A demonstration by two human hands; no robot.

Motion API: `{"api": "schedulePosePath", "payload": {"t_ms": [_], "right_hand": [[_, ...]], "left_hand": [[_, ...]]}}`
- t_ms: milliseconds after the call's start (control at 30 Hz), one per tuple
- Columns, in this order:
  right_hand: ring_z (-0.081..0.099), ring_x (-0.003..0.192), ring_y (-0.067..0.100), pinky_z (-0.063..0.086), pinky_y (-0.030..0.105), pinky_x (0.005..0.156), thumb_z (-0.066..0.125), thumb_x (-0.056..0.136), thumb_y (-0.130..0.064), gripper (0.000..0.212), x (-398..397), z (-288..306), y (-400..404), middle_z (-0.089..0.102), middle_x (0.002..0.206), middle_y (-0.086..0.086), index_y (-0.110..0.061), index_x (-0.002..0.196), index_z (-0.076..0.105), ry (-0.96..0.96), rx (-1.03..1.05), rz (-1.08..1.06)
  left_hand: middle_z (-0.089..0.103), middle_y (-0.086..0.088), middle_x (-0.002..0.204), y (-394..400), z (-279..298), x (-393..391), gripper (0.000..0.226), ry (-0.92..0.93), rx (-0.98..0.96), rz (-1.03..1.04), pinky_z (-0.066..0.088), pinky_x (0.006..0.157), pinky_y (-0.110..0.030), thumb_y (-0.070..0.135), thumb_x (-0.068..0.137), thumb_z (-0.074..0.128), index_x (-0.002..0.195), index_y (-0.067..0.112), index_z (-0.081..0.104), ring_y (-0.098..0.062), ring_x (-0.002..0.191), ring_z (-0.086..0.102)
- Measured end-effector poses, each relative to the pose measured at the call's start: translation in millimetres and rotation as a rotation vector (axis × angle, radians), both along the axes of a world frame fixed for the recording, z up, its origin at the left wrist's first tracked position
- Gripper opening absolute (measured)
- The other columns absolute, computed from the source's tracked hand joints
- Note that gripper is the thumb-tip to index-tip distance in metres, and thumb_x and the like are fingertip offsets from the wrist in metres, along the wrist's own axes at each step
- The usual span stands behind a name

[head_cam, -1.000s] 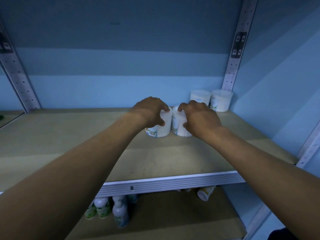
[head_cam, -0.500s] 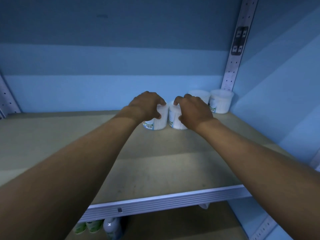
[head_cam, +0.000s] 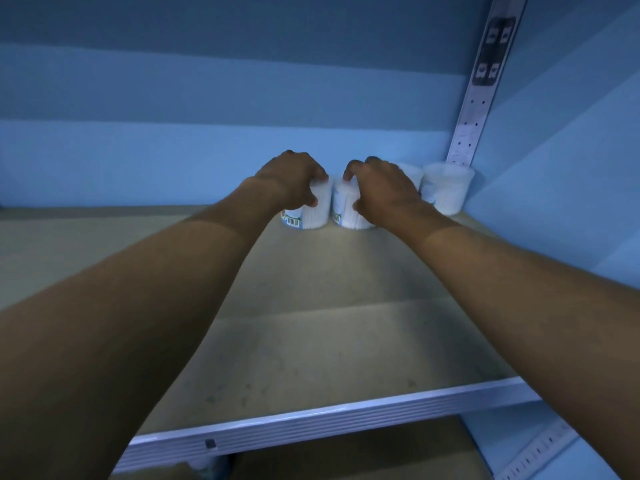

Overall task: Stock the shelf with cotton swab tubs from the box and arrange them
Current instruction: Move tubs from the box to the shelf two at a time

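Cotton swab tubs sit far back on the shelf, four in a row toward the right corner. Left hand clasps the left tub; right hand clasps its neighbour, the two nearly touching. Rightmost tub stands by the perforated upright.

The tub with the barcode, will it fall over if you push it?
Probably not. The tub looks short and wide, standing flat on the shelf. Packed with swabs, it is likely light, so it should slide easily under the left hand.
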State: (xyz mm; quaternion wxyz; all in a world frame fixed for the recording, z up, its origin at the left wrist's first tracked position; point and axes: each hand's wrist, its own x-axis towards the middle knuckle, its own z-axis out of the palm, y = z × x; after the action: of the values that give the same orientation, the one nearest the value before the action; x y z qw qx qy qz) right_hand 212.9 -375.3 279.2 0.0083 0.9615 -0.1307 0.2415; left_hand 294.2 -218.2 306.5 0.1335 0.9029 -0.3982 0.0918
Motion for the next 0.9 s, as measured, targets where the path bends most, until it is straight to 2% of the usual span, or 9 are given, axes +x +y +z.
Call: {"api": "schedulePosePath", "payload": {"t_ms": [400,700,900], "right_hand": [[0.056,0.108,0.037,0.046,0.037,0.084,0.063,0.086,0.003,0.045,30.7,-1.1,-16.1,0.056,0.119,0.014,-0.016,0.126,0.056,0.019,-0.030,0.009],[0.054,0.107,0.036,0.048,0.040,0.086,0.060,0.084,0.003,0.045,42.6,0.2,-21.7,0.053,0.119,0.014,-0.014,0.125,0.052,0.057,-0.034,0.024],[0.052,0.110,0.036,0.048,0.041,0.088,0.061,0.086,0.003,0.045,41.1,1.0,-21.8,0.052,0.122,0.014,-0.013,0.126,0.052,0.068,-0.006,0.016]], "left_hand": [[0.045,-0.003,0.148,-13.7,-3.6,19.0,0.055,-0.060,0.011,0.004,0.032,0.108,-0.035,0.023,0.092,0.067,0.144,0.024,0.050,-0.025,0.136,0.036],[0.047,-0.005,0.146,-20.0,-1.5,27.3,0.053,-0.066,0.027,0.010,0.036,0.105,-0.037,0.024,0.091,0.069,0.141,0.022,0.054,-0.027,0.133,0.041],[0.044,-0.006,0.149,-21.3,-3.9,30.1,0.055,-0.074,0.047,0.011,0.034,0.108,-0.037,0.026,0.093,0.066,0.145,0.022,0.049,-0.028,0.135,0.039]]}}
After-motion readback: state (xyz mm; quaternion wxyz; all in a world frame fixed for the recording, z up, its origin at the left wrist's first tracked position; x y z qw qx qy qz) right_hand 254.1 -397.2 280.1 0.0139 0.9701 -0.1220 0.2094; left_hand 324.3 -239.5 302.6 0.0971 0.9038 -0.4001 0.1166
